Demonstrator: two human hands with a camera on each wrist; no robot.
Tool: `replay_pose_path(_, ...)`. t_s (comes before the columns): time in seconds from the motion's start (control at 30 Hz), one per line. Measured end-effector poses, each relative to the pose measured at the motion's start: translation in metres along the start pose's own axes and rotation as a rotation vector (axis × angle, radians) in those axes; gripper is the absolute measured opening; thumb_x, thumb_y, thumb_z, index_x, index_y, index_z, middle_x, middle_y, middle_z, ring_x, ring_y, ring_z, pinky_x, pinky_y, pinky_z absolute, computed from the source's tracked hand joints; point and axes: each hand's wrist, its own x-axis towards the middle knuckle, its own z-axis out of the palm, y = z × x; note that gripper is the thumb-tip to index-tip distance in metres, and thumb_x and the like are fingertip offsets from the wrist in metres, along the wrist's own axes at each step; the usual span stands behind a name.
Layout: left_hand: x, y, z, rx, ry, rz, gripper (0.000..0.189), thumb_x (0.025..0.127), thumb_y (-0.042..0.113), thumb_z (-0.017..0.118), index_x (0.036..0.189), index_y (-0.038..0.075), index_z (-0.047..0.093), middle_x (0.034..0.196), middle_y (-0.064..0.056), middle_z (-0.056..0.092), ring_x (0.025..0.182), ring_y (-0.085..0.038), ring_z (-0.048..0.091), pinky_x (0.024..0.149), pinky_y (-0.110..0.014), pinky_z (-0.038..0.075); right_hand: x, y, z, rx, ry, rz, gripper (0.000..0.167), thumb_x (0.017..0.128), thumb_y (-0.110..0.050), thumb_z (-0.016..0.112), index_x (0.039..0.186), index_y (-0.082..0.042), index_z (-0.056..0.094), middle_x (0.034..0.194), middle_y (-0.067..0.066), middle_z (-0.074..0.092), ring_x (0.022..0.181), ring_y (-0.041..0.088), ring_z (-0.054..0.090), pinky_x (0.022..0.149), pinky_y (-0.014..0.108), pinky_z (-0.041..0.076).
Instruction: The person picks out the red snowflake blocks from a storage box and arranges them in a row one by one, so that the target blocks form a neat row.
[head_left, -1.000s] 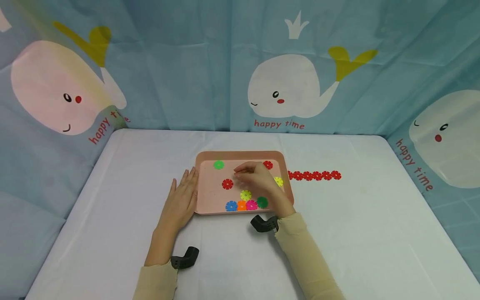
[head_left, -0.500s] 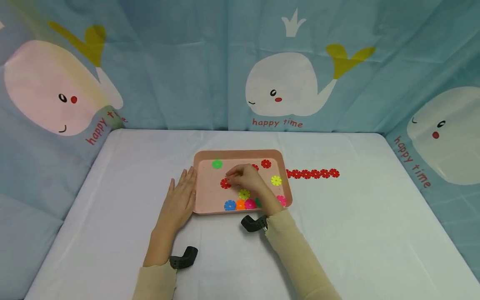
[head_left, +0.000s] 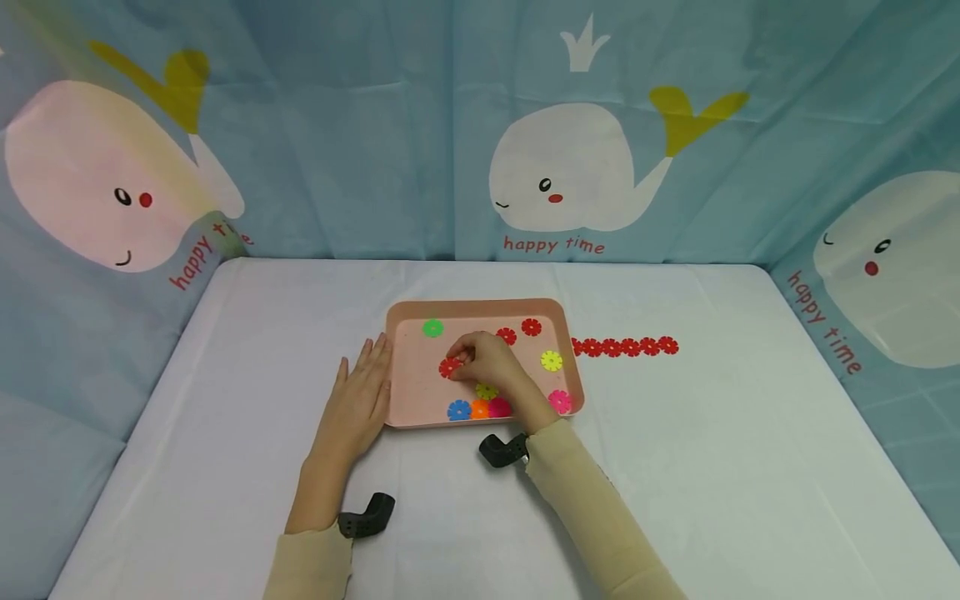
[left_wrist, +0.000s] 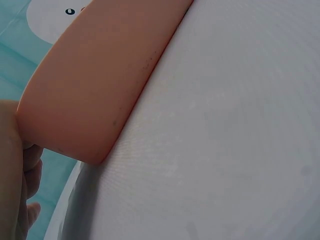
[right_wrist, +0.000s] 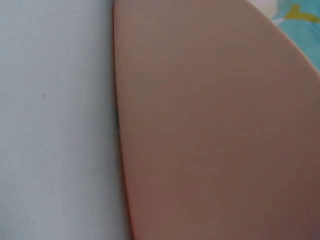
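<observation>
Over the middle of a pink tray [head_left: 411,400], my right hand [head_left: 491,362] has its thumb and index finger at opposite edges of a red notched plastic disc [head_left: 447,367], pinching it. My left hand [head_left: 360,408] lies with straight fingers along the tray's left side; in the left wrist view part of this hand [left_wrist: 10,170] shows at the tray's corner. Below the right hand sit a yellow disc [head_left: 486,391], a blue disc [head_left: 459,410], an orange disc [head_left: 480,409] and a magenta disc [head_left: 498,407]. The right wrist view shows only the tray's outer wall [right_wrist: 215,125], no fingers.
To the right of the tray, a row of several joined red discs [head_left: 630,347] lies on the white tablecloth [head_left: 712,467]. Elsewhere in the tray are a green disc [head_left: 432,328], another yellow disc [head_left: 551,361], a pink disc [head_left: 559,402] and a red disc [head_left: 531,327]. A whale-print curtain [head_left: 375,167] hangs behind.
My right hand has moved left and down onto the red disc, uncovering another red disc and the pink one and covering the dark green one. My left hand stays at the tray's side.
</observation>
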Motion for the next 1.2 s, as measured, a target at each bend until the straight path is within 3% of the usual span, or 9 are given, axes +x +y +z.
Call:
replay_pose_path(0.47, 0.000, -0.002, -0.001, 0.012, 0.000, 0.008, 0.049, 0.098, 0.014, 0.041, 0.144, -0.003, 0.034, 0.150, -0.014, 0.031, 0.139, -0.033, 0.025, 0.108, -0.061, 0.016, -0.004, 0.002, -0.004, 0.046, 0.025, -0.072, 0.019, 0.077, -0.008, 0.077, 0.085, -0.009, 0.060, 0.078, 0.003, 0.058, 0.073, 0.018, 0.054, 0.061, 0.022, 0.049)
replay_pose_path(0.93, -0.002, -0.002, 0.002, 0.005, 0.002, 0.004, 0.049, 0.098, 0.014, 0.041, 0.144, -0.003, 0.034, 0.151, -0.013, 0.030, 0.139, -0.032, 0.024, 0.108, -0.060, 0.016, -0.015, 0.009, -0.021, 0.252, 0.096, 0.013, 0.010, 0.081, -0.005, 0.073, 0.089, -0.003, 0.067, 0.080, 0.007, 0.062, 0.076, 0.020, 0.057, 0.065, 0.023, 0.053)
replay_pose_path(1.2, -0.001, -0.001, 0.001, -0.008, -0.001, 0.003, 0.049, 0.098, 0.015, 0.040, 0.144, -0.002, 0.034, 0.151, -0.013, 0.030, 0.140, -0.032, 0.024, 0.108, -0.061, 0.015, -0.018, 0.017, -0.037, 0.219, 0.138, -0.033, 0.010, 0.082, -0.003, 0.072, 0.090, 0.002, 0.068, 0.079, 0.008, 0.065, 0.073, 0.018, 0.060, 0.068, 0.022, 0.053)
